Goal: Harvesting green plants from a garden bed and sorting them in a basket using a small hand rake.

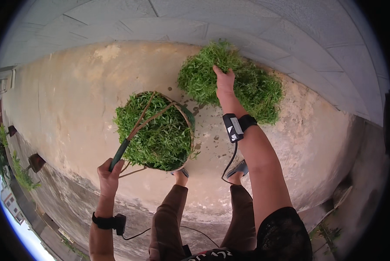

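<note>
My left hand (108, 177) is wrapped round the dark green grip of a basket handle (122, 150), whose wooden prongs spread out over the basket. Leafy green cuttings (158, 135) fill the round basket (189, 130) and spill over its left side; most of its wall is hidden. Farther off and to the right, my right hand (224, 80) is closed on a bunch of the same greens (216, 54), at the pile (258, 93) on the ground. Leaves partly hide its fingertips.
A pale concrete floor (77, 108) with damp spots runs beneath everything, up to a grey wall (264, 26) at the far side. My sandalled feet (238, 174) stand behind the basket. Cables (226, 167) hang from black wrist devices. Potted plants (36, 162) stand beyond the left edge.
</note>
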Available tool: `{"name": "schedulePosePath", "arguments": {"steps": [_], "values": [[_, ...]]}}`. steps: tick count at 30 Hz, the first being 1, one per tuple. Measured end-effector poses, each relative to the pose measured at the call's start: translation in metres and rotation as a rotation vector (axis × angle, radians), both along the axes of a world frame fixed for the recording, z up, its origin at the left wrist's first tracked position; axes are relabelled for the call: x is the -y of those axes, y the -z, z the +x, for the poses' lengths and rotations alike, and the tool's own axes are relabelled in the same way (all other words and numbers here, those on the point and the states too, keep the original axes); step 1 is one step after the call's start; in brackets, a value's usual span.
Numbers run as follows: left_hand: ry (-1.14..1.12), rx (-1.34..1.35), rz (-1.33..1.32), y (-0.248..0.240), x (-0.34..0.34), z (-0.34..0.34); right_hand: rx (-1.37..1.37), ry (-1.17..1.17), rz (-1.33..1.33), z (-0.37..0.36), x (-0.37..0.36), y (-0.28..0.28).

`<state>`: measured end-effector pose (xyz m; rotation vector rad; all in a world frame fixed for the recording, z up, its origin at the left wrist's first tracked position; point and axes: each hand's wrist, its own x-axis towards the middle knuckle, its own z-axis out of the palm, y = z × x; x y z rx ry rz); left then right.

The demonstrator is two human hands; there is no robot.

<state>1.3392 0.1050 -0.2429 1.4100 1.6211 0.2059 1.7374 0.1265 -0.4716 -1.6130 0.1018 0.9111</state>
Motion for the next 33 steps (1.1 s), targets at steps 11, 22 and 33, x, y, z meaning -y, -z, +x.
{"name": "schedulePosePath", "arguments": {"steps": [11, 22, 33], "values": [[-0.021, -0.04, 0.013, 0.078, 0.007, -0.005, 0.288, -0.604, -0.222, -0.051, -0.111, 0.054], [0.057, -0.14, 0.026, 0.101, 0.007, -0.049, 0.314, -0.527, -0.781, -0.035, 0.108, 0.183], [-0.087, -0.18, 0.084, 0.118, 0.022, -0.067, 0.68, -0.718, -0.701, 0.133, 0.04, 0.24]]}}
